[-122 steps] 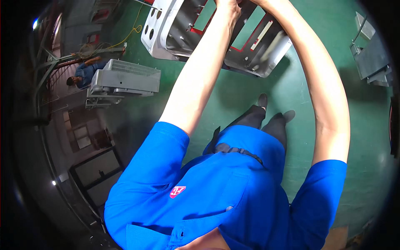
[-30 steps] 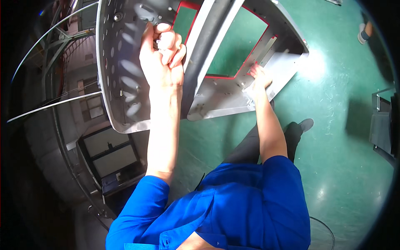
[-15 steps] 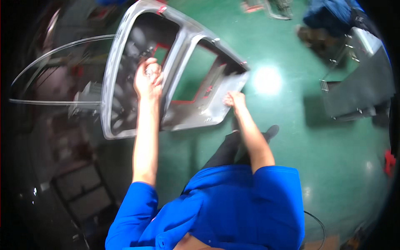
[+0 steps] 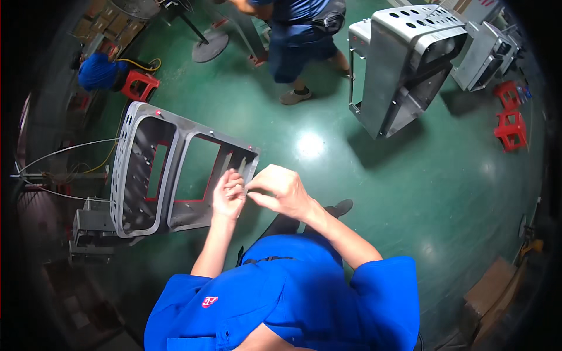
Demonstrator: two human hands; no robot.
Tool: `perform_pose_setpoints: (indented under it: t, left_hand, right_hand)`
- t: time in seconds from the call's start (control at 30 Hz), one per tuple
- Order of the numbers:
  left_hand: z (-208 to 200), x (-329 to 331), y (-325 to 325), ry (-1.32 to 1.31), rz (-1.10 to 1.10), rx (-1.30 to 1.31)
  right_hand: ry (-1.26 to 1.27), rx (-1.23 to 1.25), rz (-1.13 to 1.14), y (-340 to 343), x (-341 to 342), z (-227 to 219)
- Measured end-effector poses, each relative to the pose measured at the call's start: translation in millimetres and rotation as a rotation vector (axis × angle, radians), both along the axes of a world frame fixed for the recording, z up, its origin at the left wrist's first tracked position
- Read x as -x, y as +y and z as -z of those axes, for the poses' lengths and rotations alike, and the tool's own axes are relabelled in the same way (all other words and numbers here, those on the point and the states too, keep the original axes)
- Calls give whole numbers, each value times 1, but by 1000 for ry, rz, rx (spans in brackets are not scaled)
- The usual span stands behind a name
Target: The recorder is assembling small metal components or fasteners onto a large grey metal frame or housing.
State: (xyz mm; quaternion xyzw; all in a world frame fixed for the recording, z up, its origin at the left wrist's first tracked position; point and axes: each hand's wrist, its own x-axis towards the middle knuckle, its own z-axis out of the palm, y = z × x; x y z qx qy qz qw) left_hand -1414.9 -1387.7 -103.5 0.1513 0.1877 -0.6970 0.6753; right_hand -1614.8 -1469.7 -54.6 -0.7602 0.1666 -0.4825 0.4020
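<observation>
My left hand [image 4: 229, 196] is closed, palm up with the fingers curled in front of the grey metal frame [image 4: 170, 175]. Something small seems to lie in it, too hidden to name. Close beside it on the right, my right hand [image 4: 281, 190] brings thumb and forefinger together in a pinch towards the left fingers; whatever is between the tips cannot be made out. The frame has two large openings with rounded corners, red edging inside them and a row of dark holes along its left side. Both hands look apart from the frame.
A tall grey metal housing [image 4: 392, 70] stands at the far right, with red stools [image 4: 510, 131] beyond it. One person [image 4: 298, 41] stands at the back; another [image 4: 102, 71] is at far left near a red stool [image 4: 140, 85]. Cardboard [image 4: 492, 286] lies at lower right.
My left hand has come back out of the frame's left opening. My right hand, a fist by the frame's right edge before, has moved to it and now pinches. The view has shifted.
</observation>
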Motion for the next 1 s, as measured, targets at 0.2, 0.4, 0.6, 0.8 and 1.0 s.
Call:
perform_pose_setpoints:
  t: [0.2, 0.4, 0.6, 0.8, 1.0]
  left_hand:
    - [5, 142, -41, -448, 276, -186]
    - [-2, 233, -92, -373, 512, -142]
    - [20, 304, -120, -169, 514, -90]
    - [51, 326, -140, -237, 573, -47]
    - [40, 335, -182, -104, 562, -42]
  right_hand:
    - [710, 480, 50, -18, 79, -1]
    - [818, 407, 131, -46, 173, 6]
    - [806, 368, 167, -80, 245, 13]
    - [873, 339, 110, -98, 275, 16]
    - [718, 167, 162, -139, 284, 5]
